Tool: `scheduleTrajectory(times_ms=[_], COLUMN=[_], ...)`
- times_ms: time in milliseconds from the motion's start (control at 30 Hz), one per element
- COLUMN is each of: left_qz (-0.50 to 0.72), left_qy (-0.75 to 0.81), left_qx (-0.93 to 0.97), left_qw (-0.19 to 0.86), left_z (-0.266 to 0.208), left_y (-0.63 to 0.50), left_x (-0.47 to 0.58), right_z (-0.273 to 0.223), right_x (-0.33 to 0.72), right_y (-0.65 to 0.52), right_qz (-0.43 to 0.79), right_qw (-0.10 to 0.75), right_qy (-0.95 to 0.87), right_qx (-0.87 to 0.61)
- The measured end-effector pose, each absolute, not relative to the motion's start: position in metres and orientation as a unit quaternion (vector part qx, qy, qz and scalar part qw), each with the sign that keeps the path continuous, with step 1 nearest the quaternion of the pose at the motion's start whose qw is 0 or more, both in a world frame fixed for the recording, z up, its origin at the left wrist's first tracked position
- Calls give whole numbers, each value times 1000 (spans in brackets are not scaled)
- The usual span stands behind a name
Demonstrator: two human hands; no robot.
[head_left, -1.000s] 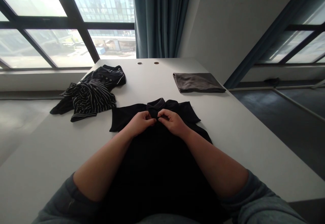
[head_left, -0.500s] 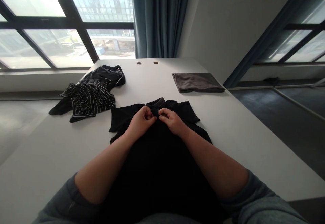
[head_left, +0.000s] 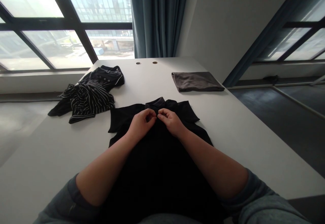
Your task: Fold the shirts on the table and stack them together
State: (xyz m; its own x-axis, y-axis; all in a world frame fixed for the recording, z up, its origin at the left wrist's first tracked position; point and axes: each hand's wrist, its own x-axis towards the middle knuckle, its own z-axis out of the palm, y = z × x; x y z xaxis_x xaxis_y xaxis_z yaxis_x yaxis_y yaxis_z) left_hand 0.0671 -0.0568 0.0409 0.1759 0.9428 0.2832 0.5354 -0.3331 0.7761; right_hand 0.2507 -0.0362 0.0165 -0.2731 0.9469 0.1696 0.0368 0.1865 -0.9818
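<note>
A black short-sleeved collared shirt (head_left: 159, 163) lies spread out on the white table, its collar pointing away from me and both sleeves out to the sides. Just below the collar, my left hand (head_left: 143, 119) pinches the shirt's front between thumb and fingers. My right hand (head_left: 170, 119) pinches the cloth right beside it, and the fingertips of both hands almost touch. Any button between the fingertips is too small and dark to make out. The lower part of the shirt merges into shadow near my body.
To the left lies a rumpled heap of dark clothes: a striped garment (head_left: 90, 100) and a black one with rings (head_left: 108, 75). A folded grey-brown cloth (head_left: 196, 81) rests at the right on the white table (head_left: 254, 142). Behind are a blue curtain (head_left: 157, 20) and windows.
The fingertips of my two hands have come closer together at the shirt's front below the collar. The clothes on the table stay where they were.
</note>
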Motion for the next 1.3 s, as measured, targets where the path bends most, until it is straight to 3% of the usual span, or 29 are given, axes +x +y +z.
scheduleTrajectory(times_ms=[167, 267, 833, 1133, 1300], left_qz=[417, 413, 455, 416, 426], left_qy=[460, 469, 504, 510, 511], left_qx=[769, 766, 585, 734, 719], left_qw=[151, 150, 444, 169, 199], left_z=[40, 43, 40, 49, 46], left_y=[-60, -62, -57, -68, -67], left_x=[68, 70, 72, 75, 75], right_z=[10, 9, 13, 33, 37], right_x=[247, 246, 249, 253, 253], right_y=[-36, -36, -37, -41, -43], right_qz=[581, 595, 590, 377, 343], right_qw=[484, 495, 499, 422, 418], right_qy=[-542, -524, -511, -677, -704], right_qx=[-368, -357, -377, -470, -460])
